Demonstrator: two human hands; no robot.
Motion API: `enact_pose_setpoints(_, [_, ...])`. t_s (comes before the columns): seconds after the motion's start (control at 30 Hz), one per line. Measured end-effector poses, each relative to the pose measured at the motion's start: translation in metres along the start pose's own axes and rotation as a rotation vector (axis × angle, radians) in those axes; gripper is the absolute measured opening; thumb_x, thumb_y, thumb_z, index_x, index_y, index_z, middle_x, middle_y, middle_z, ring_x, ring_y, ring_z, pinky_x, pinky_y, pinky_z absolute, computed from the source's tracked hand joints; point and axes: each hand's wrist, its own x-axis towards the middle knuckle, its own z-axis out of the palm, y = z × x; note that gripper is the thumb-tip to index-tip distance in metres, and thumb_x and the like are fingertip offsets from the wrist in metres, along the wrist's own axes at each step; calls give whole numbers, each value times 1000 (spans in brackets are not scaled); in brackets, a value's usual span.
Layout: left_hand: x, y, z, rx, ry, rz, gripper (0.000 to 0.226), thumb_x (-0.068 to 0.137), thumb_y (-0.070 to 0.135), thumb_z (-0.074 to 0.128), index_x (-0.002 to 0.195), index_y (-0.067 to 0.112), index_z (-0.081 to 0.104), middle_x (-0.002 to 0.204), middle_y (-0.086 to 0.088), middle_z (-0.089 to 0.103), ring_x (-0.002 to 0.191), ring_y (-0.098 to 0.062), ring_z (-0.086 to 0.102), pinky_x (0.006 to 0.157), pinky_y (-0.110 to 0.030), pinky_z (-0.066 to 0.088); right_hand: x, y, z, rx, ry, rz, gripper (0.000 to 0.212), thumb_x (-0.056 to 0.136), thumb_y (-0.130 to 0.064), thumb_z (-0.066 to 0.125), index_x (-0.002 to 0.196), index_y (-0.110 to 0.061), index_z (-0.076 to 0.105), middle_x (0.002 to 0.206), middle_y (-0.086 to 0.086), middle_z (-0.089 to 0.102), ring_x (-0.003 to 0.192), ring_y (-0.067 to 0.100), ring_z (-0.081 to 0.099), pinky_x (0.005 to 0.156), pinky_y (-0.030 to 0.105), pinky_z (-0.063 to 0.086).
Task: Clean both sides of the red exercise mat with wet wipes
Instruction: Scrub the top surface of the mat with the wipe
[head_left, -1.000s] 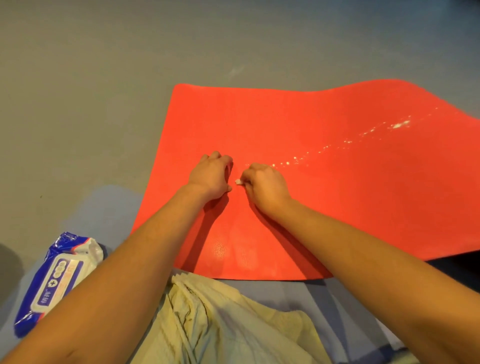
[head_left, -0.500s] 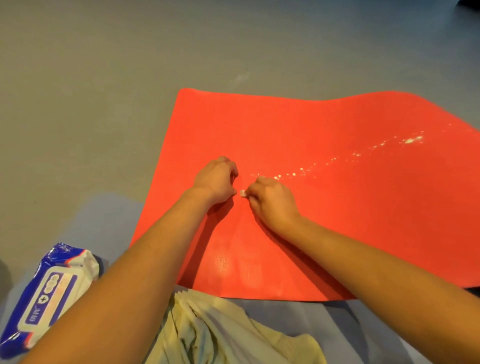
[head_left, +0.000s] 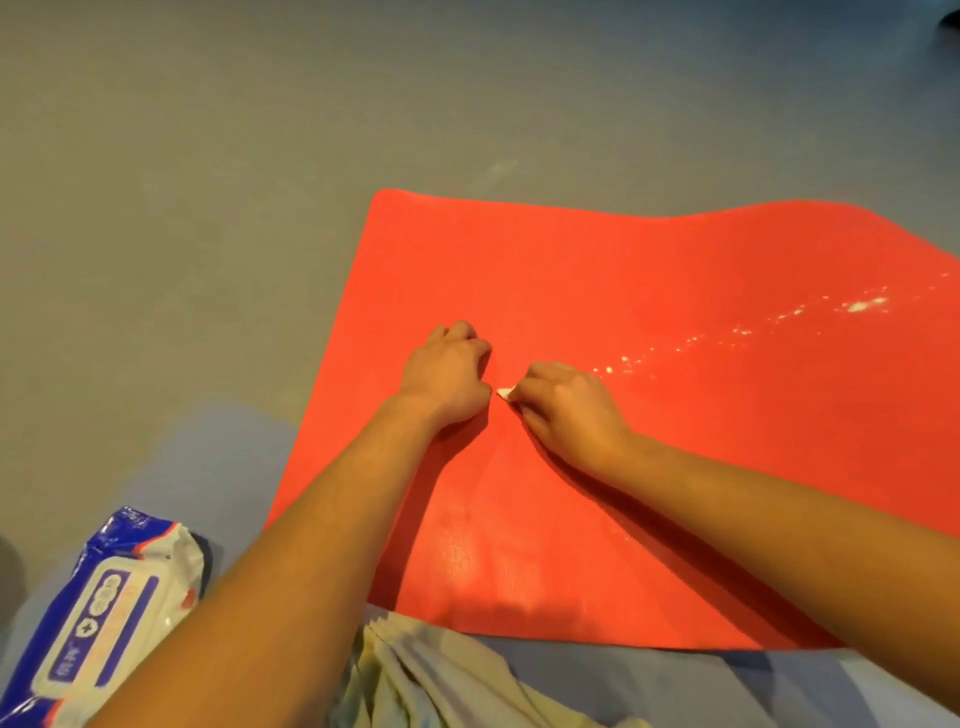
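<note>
The red exercise mat lies spread on the grey floor, running off the right edge. A trail of white specks crosses it toward the right. My left hand rests on the mat with its fingers curled under. Right beside it, my right hand presses down on the mat and pinches a small white wet wipe, of which only a corner shows. A blue and white wet wipe pack lies on the floor at the lower left.
Grey floor surrounds the mat on the left and far side. My pale yellow clothing fills the bottom centre, just below the mat's near edge. A dark object sits at the top right corner.
The mat and both hands sit lower in the view than one second ago, as the head camera tilted. The hands stay close together at the same spot on the mat.
</note>
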Motion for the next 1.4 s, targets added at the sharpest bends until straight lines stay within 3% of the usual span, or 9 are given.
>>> enact_pose_setpoints(0.13, [2,-1,1,5,5,-13,43,81,36,71,121,21,69,135,1,52,121,-28,47,97,-47,51,31,20,7,-46,18,-38,26,93,-36,49,91,-20,68,87,1,58,83,28,58,66,42,48])
enact_pose_setpoints(0.3, [-2,4,8,-27,-12,-10,60,79,39,63,134,15,60,164,-4,35,150,-25,30,112,-52,42,104,59,8,-91,67,128,12,86,-20,64,91,-19,75,91,7,64,87,36,64,66,41,47])
enact_pose_setpoints(0.43, [-2,7,7,-10,-2,-9,62,85,38,63,141,14,51,163,-4,36,149,-23,33,112,-47,38,122,62,1,-91,28,224,16,85,-18,62,92,-21,76,99,5,65,89,36,65,67,41,46])
enact_pose_setpoints(0.73, [0,8,15,17,55,-7,65,92,60,57,149,32,45,160,3,34,146,-22,29,108,-50,34,60,48,1,-156,29,-88,21,96,-31,55,90,-15,68,87,4,55,79,31,58,57,43,49])
enact_pose_setpoints(0.97, [4,7,20,34,85,-13,70,88,66,59,147,31,47,161,4,32,148,-21,26,108,-50,32,155,96,14,-222,97,215,13,85,-14,58,84,-10,70,88,12,58,83,38,60,60,42,43])
enact_pose_setpoints(1.03, [5,7,20,22,90,-15,70,86,67,60,145,31,48,160,4,32,147,-20,26,108,-50,32,166,96,15,-197,85,272,17,82,-15,56,87,-9,72,93,12,59,88,37,60,64,42,43])
enact_pose_setpoints(1.17, [5,9,17,3,85,-21,69,86,66,61,144,31,48,158,5,33,147,-20,26,107,-49,32,147,97,16,-5,137,216,24,88,-30,53,78,-15,69,88,4,60,82,29,61,65,36,46])
enact_pose_setpoints(1.3, [5,11,16,-6,64,-35,69,88,63,62,146,29,47,159,5,31,147,-20,25,109,-49,31,129,105,11,217,88,202,11,83,-21,67,90,-20,75,94,-1,69,90,19,66,81,37,51])
enact_pose_setpoints(1.4, [5,12,17,-1,69,-39,69,88,63,62,146,29,47,159,5,31,146,-20,25,109,-49,31,131,103,20,261,147,258,12,78,-21,73,89,-19,75,94,0,69,88,19,65,80,38,50])
